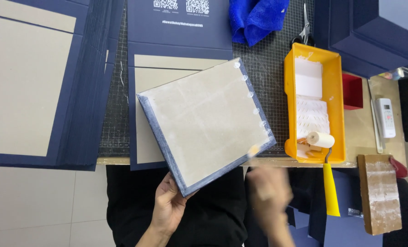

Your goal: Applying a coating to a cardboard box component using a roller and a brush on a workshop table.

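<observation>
My left hand point(168, 203) grips the near corner of a shallow navy box tray point(206, 123) with a grey board bottom, held tilted above the table edge. Several white glue dots run along its far right edge. My right hand point(268, 194) is blurred by motion just below the tray's right corner, and something small and orange shows at its fingertips; I cannot make out what it is. Under the tray lies a flat navy cover sheet point(179, 34) with grey board panels.
A yellow paint tray point(334, 68) holds white glue and a small roller point(321, 139) with a yellow handle. A stack of navy covers point(76, 91) lies left. A blue cloth point(256, 18), scissors point(305, 29), navy boxes point(378, 32) and a wooden block point(380, 192) sit right.
</observation>
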